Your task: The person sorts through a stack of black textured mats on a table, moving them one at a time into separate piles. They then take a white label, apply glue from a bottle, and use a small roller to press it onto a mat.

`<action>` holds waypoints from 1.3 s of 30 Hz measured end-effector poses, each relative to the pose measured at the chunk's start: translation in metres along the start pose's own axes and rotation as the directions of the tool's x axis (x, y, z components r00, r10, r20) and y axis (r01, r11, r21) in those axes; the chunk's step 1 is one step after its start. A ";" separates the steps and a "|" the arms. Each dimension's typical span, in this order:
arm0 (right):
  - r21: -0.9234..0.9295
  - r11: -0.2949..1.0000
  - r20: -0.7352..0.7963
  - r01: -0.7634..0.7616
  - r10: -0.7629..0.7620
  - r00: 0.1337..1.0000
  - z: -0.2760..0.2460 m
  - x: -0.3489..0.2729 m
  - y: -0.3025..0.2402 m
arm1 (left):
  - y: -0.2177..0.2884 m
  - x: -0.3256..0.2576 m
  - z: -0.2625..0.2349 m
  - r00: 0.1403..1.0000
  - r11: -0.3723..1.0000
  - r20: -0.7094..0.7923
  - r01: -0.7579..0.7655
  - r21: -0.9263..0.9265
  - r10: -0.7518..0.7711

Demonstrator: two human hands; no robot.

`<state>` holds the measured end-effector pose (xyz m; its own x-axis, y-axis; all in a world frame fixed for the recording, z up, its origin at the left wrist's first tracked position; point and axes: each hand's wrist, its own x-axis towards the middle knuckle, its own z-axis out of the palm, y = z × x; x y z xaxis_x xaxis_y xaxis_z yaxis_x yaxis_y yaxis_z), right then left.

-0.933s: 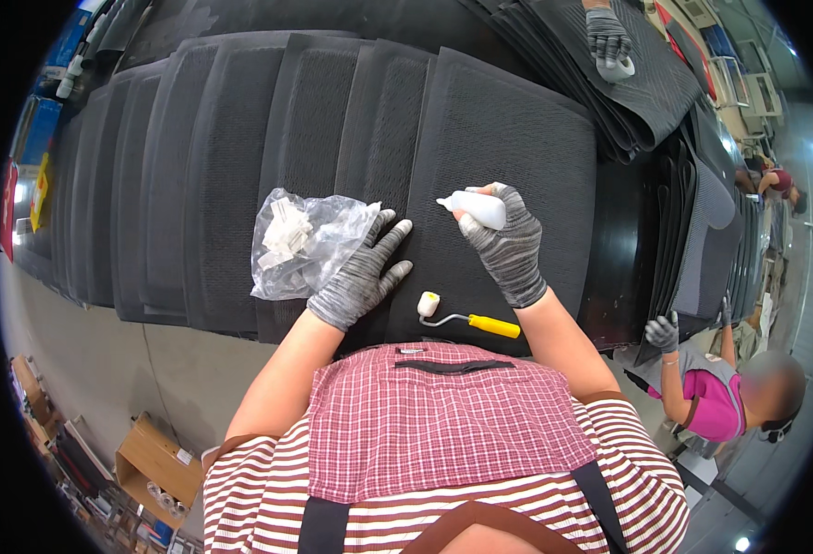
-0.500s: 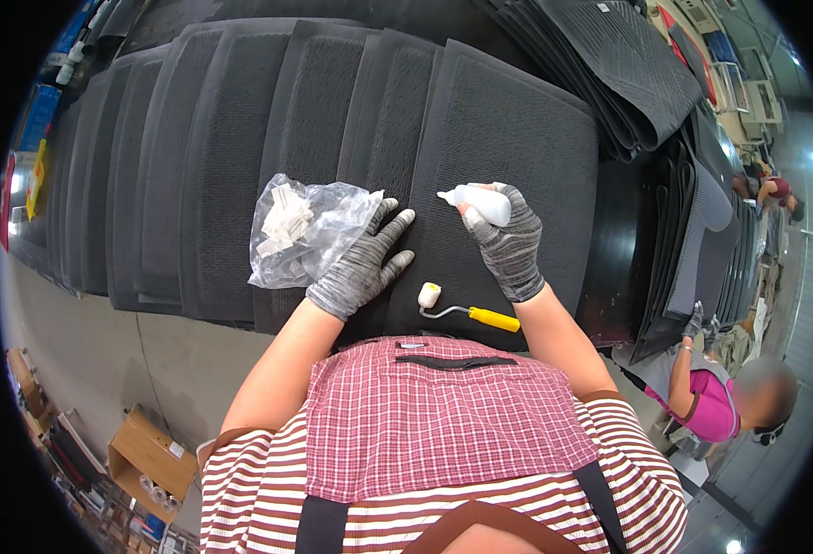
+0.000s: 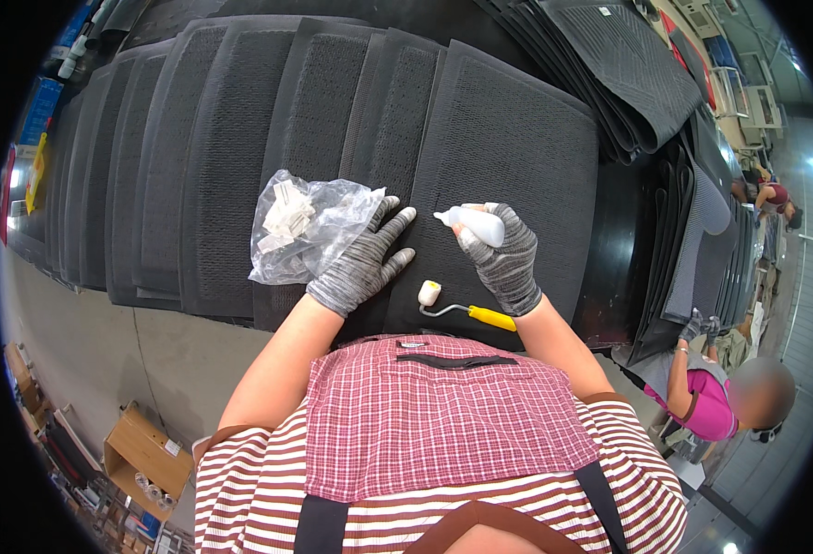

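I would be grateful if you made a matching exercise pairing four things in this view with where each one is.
Things
1. White plastic squeeze bottle with a pointed nozzle
2. Clear, crinkled plastic bag with whitish pieces inside
3. Small white roller with a yellow handle
4. Brown open-fronted box

Places
A. Directly left of the spread-fingered left hand
B. At the lower left of the view, away from the dark textured mats
C. Gripped in the right hand
D. Lying near the red checked apron

Right pairs: 1-C, 2-A, 3-D, 4-B
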<state>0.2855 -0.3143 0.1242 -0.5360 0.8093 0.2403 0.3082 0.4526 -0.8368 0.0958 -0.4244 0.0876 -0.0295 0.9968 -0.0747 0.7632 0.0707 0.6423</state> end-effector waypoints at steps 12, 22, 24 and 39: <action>-0.015 1.000 -0.038 -0.002 0.001 0.999 0.004 0.013 0.004 | 0.001 0.000 -0.002 1.000 0.999 -0.013 -0.019 0.037 0.019; -0.010 1.000 -0.041 -0.001 0.000 0.999 -0.004 0.010 -0.001 | 0.001 -0.001 -0.001 0.999 1.000 -0.036 -0.016 0.001 0.016; -0.020 1.000 -0.082 0.020 -0.022 0.996 0.000 0.019 -0.002 | 0.000 0.000 0.000 0.999 1.000 -0.034 -0.020 -0.008 0.019; -0.103 0.994 -0.097 0.029 -0.039 0.995 -0.001 0.020 0.010 | 0.002 0.000 -0.002 1.000 1.000 0.009 0.014 -0.018 -0.014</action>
<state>0.2787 -0.2932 0.1211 -0.4689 0.8237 0.3188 0.3718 0.5115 -0.7747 0.0959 -0.4242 0.0903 -0.0343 0.9953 -0.0903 0.7508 0.0853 0.6550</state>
